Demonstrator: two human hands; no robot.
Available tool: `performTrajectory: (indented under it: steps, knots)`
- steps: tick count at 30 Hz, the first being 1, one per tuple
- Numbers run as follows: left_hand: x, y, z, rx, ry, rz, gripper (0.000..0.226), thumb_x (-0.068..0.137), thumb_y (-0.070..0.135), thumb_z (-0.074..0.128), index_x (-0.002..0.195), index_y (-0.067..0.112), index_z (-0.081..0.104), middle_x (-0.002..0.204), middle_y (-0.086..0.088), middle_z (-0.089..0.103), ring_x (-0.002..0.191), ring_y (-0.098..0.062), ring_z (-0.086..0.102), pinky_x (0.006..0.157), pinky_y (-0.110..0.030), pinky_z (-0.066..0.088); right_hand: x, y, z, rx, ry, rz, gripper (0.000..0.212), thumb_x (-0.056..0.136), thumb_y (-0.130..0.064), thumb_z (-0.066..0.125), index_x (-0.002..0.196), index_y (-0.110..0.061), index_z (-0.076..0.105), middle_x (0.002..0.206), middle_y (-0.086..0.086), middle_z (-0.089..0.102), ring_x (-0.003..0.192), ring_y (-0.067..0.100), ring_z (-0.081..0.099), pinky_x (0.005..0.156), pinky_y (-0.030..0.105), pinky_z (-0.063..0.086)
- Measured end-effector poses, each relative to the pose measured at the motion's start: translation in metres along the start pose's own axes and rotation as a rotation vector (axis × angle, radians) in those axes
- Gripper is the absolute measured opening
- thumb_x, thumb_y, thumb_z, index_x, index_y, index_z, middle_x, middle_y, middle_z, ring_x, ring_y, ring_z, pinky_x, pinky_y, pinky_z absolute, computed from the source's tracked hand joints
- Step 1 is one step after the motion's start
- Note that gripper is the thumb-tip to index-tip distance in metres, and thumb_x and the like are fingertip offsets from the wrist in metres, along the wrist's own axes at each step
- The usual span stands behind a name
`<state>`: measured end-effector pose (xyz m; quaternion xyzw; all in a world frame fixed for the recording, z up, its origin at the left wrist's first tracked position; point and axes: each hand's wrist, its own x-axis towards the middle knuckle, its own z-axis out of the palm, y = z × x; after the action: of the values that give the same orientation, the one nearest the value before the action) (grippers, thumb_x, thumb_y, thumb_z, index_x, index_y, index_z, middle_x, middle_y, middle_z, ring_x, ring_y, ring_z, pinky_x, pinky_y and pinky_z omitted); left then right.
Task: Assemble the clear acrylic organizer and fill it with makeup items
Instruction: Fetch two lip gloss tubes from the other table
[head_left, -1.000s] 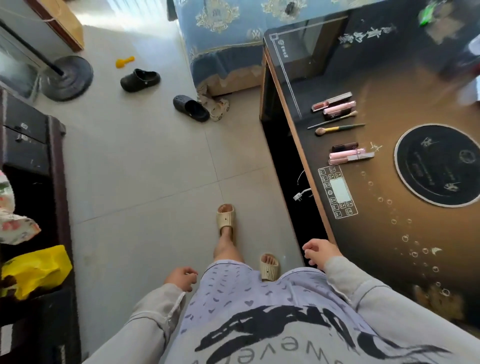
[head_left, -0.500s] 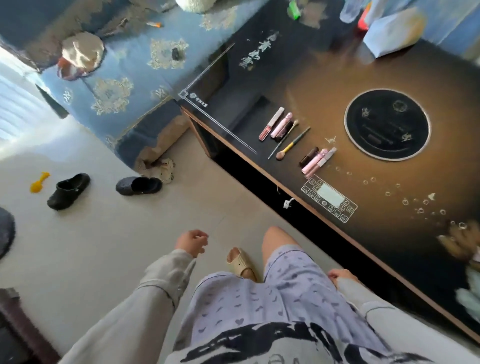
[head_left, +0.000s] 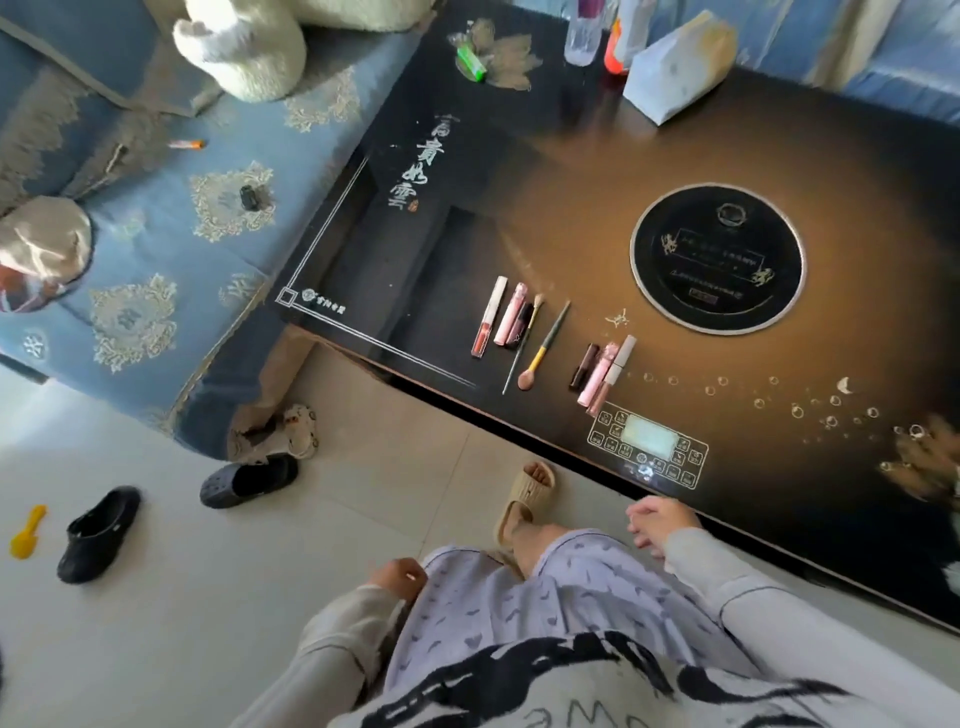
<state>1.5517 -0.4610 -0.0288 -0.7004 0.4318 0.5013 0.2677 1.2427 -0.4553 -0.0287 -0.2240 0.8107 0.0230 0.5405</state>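
Note:
Several makeup items lie in a row near the front edge of the dark glossy table (head_left: 571, 171): a red lip gloss tube (head_left: 488, 317), a pink tube (head_left: 510, 314), a thin brush (head_left: 522, 348), a yellow-handled brush (head_left: 545, 347), a dark lipstick (head_left: 584, 366) and pink tubes (head_left: 605, 371). No acrylic organizer shows. My left hand (head_left: 397, 577) hangs loosely curled by my hip, holding nothing. My right hand (head_left: 657, 522) is curled at the table's front edge, below the touch panel (head_left: 647, 447), with nothing in it.
A round black hob plate (head_left: 717, 257) is set in the table. At the far edge stand a white tissue pack (head_left: 675, 67), a glass (head_left: 584, 36) and a green item (head_left: 471, 63). A blue sofa (head_left: 156, 249) stands left. Black clogs (head_left: 98, 535) and a yellow scoop (head_left: 26, 532) lie on the floor.
The view has swung right and up onto the table. I have stepped closer; my right hand has risen from my side to the table's front edge, and the left hand has dropped toward my hip.

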Motion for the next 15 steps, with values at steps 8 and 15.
performTrajectory:
  steps: [8, 15]
  knots:
    - [0.034, 0.029, -0.056, -0.215, 0.096, 0.015, 0.019, 0.088, -0.005, 0.045, 0.088, -0.003, 0.065, 0.087, -0.031, 0.067, 0.083, -0.035, 0.06, 0.072, -0.029, 0.045, 0.009, -0.032, -0.005, 0.056, 0.007, 0.005, 0.029, 0.088, -0.006, 0.043, 0.064, -0.017, 0.056, 0.068, 0.004, 0.058, 0.053, 0.015, 0.049, 0.045, 0.016, 0.033]
    - [0.043, 0.091, -0.102, 0.031, 0.062, 0.151, 0.025, 0.089, 0.007, 0.044, 0.073, 0.019, 0.058, 0.077, -0.013, 0.062, 0.077, -0.026, 0.057, 0.055, -0.022, 0.041, 0.008, -0.034, -0.001, 0.11, 0.02, 0.074, 0.018, 0.087, -0.009, 0.048, 0.074, -0.016, 0.059, 0.079, 0.009, 0.061, 0.068, 0.021, 0.054, 0.046, 0.015, 0.037]
